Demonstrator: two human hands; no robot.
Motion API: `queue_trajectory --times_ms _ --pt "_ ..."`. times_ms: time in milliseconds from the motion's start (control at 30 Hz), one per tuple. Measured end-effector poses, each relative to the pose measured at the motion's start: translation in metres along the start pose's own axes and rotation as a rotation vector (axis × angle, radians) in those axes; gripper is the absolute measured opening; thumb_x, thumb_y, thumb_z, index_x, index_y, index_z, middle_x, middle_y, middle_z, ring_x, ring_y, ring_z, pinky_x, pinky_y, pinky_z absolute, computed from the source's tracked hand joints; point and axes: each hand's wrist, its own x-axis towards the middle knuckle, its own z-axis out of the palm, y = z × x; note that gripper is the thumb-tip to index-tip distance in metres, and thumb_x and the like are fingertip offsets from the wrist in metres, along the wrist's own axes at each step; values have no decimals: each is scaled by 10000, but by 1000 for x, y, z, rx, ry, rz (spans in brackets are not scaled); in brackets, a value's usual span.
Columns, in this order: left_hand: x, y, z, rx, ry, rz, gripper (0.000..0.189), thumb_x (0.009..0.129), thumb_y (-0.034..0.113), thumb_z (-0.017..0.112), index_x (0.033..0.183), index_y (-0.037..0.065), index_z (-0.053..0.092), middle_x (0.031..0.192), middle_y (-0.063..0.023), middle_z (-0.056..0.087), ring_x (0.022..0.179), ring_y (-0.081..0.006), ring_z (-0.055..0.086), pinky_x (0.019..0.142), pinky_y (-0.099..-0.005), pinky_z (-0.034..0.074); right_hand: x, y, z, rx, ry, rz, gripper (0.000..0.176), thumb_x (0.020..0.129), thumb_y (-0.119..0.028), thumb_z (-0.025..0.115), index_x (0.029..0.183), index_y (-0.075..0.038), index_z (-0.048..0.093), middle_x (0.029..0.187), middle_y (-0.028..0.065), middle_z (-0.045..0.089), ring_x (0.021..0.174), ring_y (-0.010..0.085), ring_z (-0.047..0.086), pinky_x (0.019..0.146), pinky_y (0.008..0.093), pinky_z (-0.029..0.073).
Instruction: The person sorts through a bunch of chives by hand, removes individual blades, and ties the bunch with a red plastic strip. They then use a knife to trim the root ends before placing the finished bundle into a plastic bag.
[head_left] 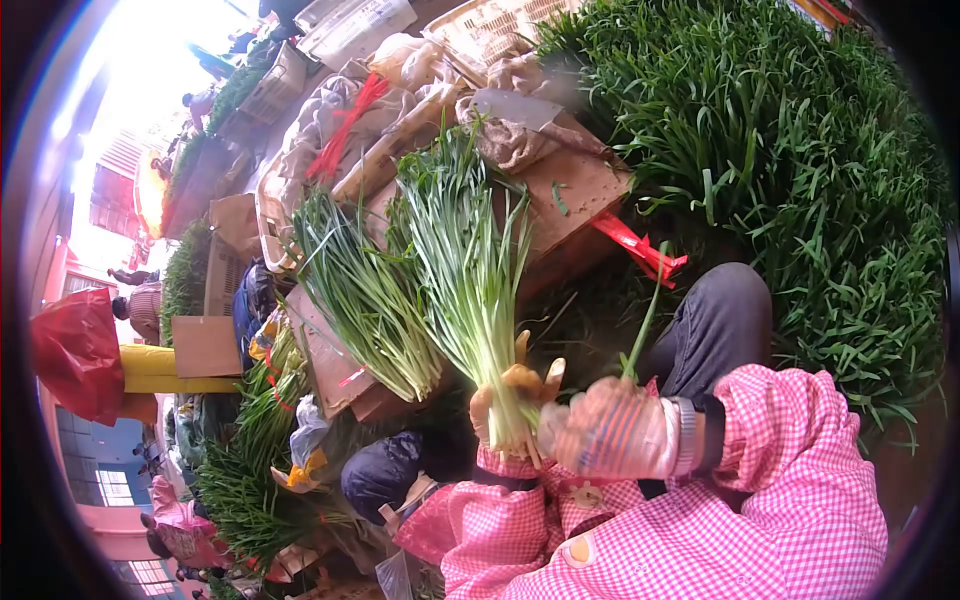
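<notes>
While the L grip (pixel 522 380) holds a long-leaved green bunch (pixel 458 260) by its pale stems (pixel 510 428), just off the brown cardboard surface's (pixel 585 185) lower edge, stems could slip if it slackens; the striped-gloved R grip (pixel 615 428) seemingly holds one thin green stalk (pixel 650 318), apt to snap if pinched.

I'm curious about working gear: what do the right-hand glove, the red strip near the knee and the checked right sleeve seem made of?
Right-hand glove: probably knitted fabric, matte, given its soft, striped surface. Red strip: likely thin plastic, glossy, with bright highlights. Checked right sleeve: apparently woven cloth, matte, gathering in folds.
</notes>
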Motion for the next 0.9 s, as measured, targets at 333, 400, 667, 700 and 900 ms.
queue_trajectory --times_ms 333,400,667,700,900 --pt "-7 10 21 -466 -138 -80 792 805 60 580 1426 4 90 775 -22 463 582 -85 490 504 -214 454 -46 40 -78 805 443 127 147 765 -85 679 887 -6 660 820 86 673 596 167 628 508 244 476" --pt "-7 14 18 -485 -152 -103 793 805 65 584 1424 0 94 760 -26 463 579 -95 491 504 -221 459 -63 47 -87 554 591 284 122 756 -8 652 859 54 629 832 107 654 581 181 601 505 256 471" --pt "-9 15 16 -524 -144 -68 779 797 50 588 1408 -36 113 745 -40 458 573 -107 494 484 -219 472 5 82 -11 117 -550 223 425 782 -431 593 1031 -86 578 855 159 618 817 335 615 730 429 484" --pt "-9 13 17 -524 -140 -57 775 797 49 588 1406 -40 118 749 -42 457 574 -107 495 482 -217 473 21 90 -10 381 -436 382 414 802 -430 585 1015 -75 588 895 182 626 848 339 619 734 426 489" --pt "-12 19 6 -426 -124 -91 763 800 68 590 1401 -44 134 751 -33 441 592 -102 504 484 -222 469 96 125 55 1627 259 1169 228 790 -311 696 903 -128 620 823 -23 608 620 99 551 540 259 435"
